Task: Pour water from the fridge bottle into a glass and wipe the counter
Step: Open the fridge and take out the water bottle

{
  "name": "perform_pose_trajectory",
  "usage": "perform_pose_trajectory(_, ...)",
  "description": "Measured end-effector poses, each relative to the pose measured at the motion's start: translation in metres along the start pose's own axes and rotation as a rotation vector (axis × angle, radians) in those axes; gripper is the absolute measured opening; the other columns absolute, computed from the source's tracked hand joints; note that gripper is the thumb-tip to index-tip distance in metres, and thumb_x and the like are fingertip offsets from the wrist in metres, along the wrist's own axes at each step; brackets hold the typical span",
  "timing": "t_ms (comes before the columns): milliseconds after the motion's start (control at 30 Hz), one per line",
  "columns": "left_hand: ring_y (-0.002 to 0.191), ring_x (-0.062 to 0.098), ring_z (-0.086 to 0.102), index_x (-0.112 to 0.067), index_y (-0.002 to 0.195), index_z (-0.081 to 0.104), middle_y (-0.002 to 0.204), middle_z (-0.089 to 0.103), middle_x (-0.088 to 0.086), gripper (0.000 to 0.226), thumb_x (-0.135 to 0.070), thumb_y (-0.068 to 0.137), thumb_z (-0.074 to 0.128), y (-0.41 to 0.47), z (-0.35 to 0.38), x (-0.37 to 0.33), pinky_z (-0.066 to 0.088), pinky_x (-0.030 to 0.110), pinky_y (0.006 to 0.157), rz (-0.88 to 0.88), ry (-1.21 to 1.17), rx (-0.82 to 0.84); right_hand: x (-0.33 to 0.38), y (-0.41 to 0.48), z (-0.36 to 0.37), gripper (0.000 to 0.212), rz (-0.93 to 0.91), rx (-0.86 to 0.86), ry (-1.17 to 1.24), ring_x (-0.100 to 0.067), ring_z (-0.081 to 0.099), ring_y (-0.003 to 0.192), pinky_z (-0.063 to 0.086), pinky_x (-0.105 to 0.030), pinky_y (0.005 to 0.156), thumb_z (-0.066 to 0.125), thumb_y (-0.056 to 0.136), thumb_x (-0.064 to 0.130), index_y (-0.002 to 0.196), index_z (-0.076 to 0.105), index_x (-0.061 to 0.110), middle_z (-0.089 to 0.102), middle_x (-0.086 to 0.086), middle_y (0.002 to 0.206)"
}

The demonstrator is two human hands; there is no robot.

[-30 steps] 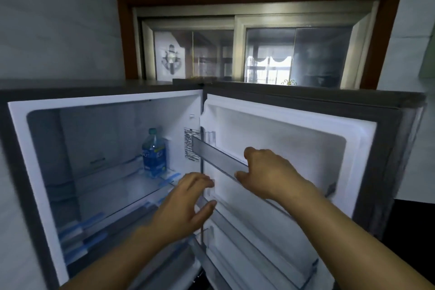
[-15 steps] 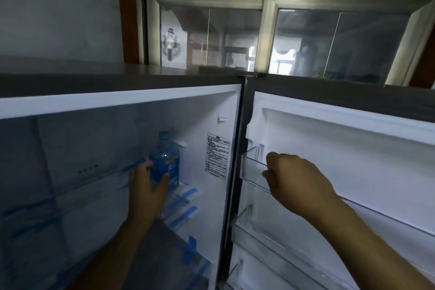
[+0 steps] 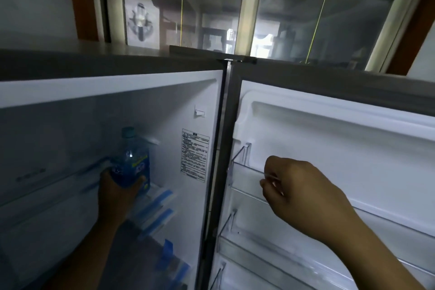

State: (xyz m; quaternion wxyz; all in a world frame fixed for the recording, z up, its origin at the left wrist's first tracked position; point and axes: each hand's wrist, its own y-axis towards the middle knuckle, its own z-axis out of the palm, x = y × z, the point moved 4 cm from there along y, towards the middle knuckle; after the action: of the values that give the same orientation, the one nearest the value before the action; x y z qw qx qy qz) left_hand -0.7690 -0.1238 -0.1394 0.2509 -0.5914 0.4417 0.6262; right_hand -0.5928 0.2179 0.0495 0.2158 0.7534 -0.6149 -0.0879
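Note:
A clear plastic water bottle point(image 3: 133, 155) with a blue label and a teal cap stands upright on a shelf deep inside the open fridge point(image 3: 70, 139). My left hand point(image 3: 117, 192) reaches into the fridge and is wrapped around the bottle's lower half. My right hand point(image 3: 303, 198) rests with curled fingers on the clear upper rack of the open fridge door point(image 3: 329, 139), holding its rim. No glass or counter is in view.
The fridge door stands open on the right with clear, bare racks point(image 3: 247, 242). Blue tape strips point(image 3: 160, 209) mark the inner shelf edges. A white label point(image 3: 195, 154) sticks to the fridge's inner right wall. A window with sliding panes point(image 3: 211, 12) lies behind the fridge top.
My left hand went from in front of the shelf into the fridge and closed around the bottle. The view moved closer to the fridge. My right hand stayed on the door rack.

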Motion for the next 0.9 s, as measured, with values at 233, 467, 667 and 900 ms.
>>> perform_pose_trajectory(233, 0.107, 0.02, 0.058, -0.002, 0.133, 0.048, 0.13, 0.06, 0.014, 0.068, -0.007, 0.077, 0.086, -0.006, 0.002, -0.011, 0.048, 0.035, 0.092, -0.044, -0.038, -0.037, -0.008, 0.001, -0.003, 0.02, 0.008, 0.002, 0.032, -0.008, 0.052, 0.063, 0.047, -0.032, 0.052, 0.05, 0.093, 0.038, 0.077, 0.041, 0.029, 0.051, 0.011, 0.067)
perform_pose_trajectory(467, 0.105, 0.024, 0.063, -0.008, 0.125, 0.051, 0.124, 0.064, 0.013, 0.062, -0.011, 0.075, 0.088, -0.03, 0.01, -0.022, 0.052, 0.039, 0.093, 0.017, -0.017, 0.004, -0.014, 0.0, -0.003, 0.021, -0.024, -0.011, 0.032, -0.009, 0.052, 0.063, 0.045, -0.031, 0.052, 0.049, 0.093, 0.038, 0.077, 0.04, 0.028, 0.051, 0.01, 0.068)
perform_pose_trajectory(667, 0.106, 0.016, 0.065, -0.013, 0.124, 0.052, 0.121, 0.066, 0.002, 0.06, -0.009, 0.075, 0.088, -0.072, 0.016, -0.065, 0.054, 0.038, 0.095, 0.079, -0.062, 0.083, -0.018, -0.002, -0.006, 0.019, -0.067, -0.028, 0.03, -0.013, 0.052, 0.063, 0.047, -0.032, 0.053, 0.048, 0.094, 0.036, 0.081, 0.045, 0.023, 0.052, 0.006, 0.07)
perform_pose_trajectory(900, 0.076, -0.007, 0.071, -0.013, 0.113, 0.058, 0.103, 0.07, -0.006, 0.043, -0.003, 0.08, 0.082, -0.148, 0.01, -0.128, 0.055, 0.012, 0.059, 0.09, -0.07, 0.105, -0.022, -0.003, -0.003, 0.016, -0.133, -0.037, 0.02, -0.018, 0.055, 0.071, 0.047, -0.031, 0.057, 0.045, 0.097, 0.034, 0.098, 0.051, 0.019, 0.057, 0.003, 0.083)
